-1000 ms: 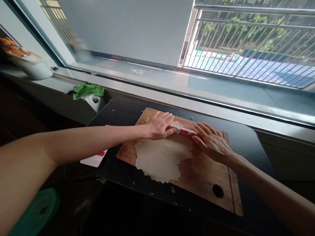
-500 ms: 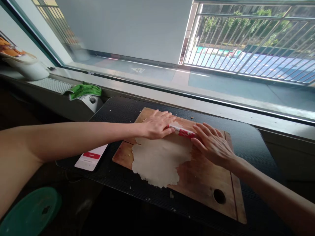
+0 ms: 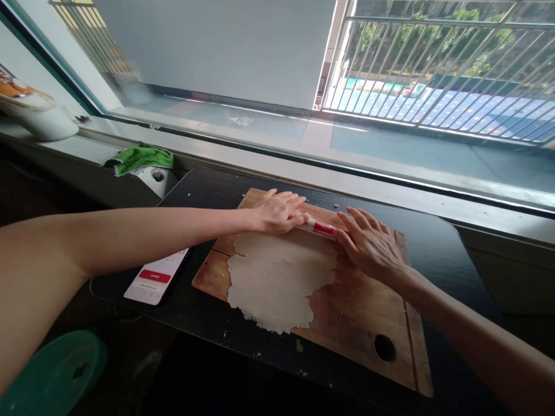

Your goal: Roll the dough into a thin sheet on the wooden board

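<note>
A thin, ragged-edged sheet of dough (image 3: 277, 277) lies on a wooden cutting board (image 3: 355, 323), hanging slightly over its near edge. Across the dough's far part rests a red-and-white printed tube (image 3: 321, 227). My left hand (image 3: 280, 212) lies palm down over the tube's left end, fingers stretched out. On the right end sits my right hand (image 3: 368, 240), flat with its fingers spread. Both palms hide the tube's ends, and neither hand wraps round it.
The board is on a black table (image 3: 442, 260) with scattered dough crumbs. A phone (image 3: 151, 280) with a lit screen lies left of the board, below my left forearm. A green cloth (image 3: 143, 159) is by the window sill, and a green basin (image 3: 56, 370) stands lower left.
Both hands and the tube have rolled a little farther away from me, toward the board's far edge. The view has shifted slightly.
</note>
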Tool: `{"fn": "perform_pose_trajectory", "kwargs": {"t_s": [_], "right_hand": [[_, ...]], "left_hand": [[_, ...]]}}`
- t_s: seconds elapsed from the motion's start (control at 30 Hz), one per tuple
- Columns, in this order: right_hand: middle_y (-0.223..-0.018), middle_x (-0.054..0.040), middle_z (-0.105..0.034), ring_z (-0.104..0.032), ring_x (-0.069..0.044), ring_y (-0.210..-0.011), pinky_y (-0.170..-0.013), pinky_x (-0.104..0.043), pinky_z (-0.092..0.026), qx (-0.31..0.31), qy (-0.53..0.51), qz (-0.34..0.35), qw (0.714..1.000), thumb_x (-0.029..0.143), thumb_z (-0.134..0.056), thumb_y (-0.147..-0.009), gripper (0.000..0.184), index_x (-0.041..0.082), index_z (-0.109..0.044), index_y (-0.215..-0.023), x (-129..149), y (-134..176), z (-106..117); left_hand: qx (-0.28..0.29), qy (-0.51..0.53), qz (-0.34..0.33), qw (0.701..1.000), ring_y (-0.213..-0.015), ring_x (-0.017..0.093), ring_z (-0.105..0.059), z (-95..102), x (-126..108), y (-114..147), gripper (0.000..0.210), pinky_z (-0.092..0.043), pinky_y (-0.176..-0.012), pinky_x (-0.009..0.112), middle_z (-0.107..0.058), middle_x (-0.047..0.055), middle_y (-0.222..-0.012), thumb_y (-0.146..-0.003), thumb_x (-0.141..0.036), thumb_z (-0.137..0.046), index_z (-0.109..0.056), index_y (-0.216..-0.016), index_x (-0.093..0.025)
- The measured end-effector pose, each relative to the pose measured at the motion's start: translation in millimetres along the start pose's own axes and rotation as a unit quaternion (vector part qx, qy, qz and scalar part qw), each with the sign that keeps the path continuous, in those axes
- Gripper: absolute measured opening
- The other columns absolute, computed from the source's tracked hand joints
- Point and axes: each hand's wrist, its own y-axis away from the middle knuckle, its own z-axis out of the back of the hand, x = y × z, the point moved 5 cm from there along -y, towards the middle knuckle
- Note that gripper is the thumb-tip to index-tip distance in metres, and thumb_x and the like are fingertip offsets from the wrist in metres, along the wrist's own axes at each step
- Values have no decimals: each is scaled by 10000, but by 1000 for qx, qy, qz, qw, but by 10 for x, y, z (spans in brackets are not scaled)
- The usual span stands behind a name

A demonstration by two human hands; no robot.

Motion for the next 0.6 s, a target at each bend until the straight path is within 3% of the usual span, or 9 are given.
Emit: {"fn": "perform_pose_trajectory", "kwargs": {"t_s": [0.13,0.2,0.27,0.43,0.5,0.6], "right_hand": [[-1534,-125,-449,-410,-342,-1382,-1062,-579,-388,-6,-28,-99,995,585,-206,-984,635,258,-454,-1469,-267,-530,-15],[-1545,-137,-433,-419,-350,-1375,-1050,-586,-396,5,-35,-131,991,572,-189,-989,643,243,-440,-1481,-337,-665,-11],[-1541,-130,-440,-420,-339,-1379,-1060,-568,-400,17,-26,-116,993,577,-179,-989,655,235,-439,-1483,-277,-562,-7],[-1513,-79,-486,-393,-305,-1404,-1093,-515,-391,4,-6,16,1000,579,-213,-987,611,280,-489,-1443,39,11,6],[-1521,-85,-476,-376,-318,-1415,-1101,-537,-377,-3,-6,3,1000,578,-230,-984,609,277,-480,-1452,-4,-66,3],[-1537,-124,-450,-385,-348,-1408,-1080,-590,-377,1,-18,-81,997,577,-229,-984,631,252,-448,-1478,-206,-467,-4]], "left_hand": [[-15,2,88,996,-1519,261,-190,114,207,-507,685,-132,-1214,540,-243,95,-1646,-998,-567,-215,-269,-1566,-189],[-21,11,121,992,-1523,264,-177,152,270,-639,688,-135,-1213,547,-219,99,-1652,-1003,-551,-200,-232,-1578,-174],[-8,19,109,994,-1521,276,-182,122,241,-545,703,-145,-1207,559,-223,101,-1651,-1000,-567,-180,-233,-1578,-171],[12,11,7,1000,-1502,258,-246,-4,26,-11,694,-148,-1213,523,-340,93,-1608,-991,-585,-194,-295,-1558,-197],[-3,0,13,1000,-1506,253,-233,22,47,-80,674,-128,-1216,528,-329,83,-1615,-993,-574,-209,-304,-1554,-211],[-24,-9,71,997,-1521,251,-180,115,190,-443,661,-111,-1220,534,-253,89,-1643,-1003,-530,-212,-273,-1566,-190]]}}
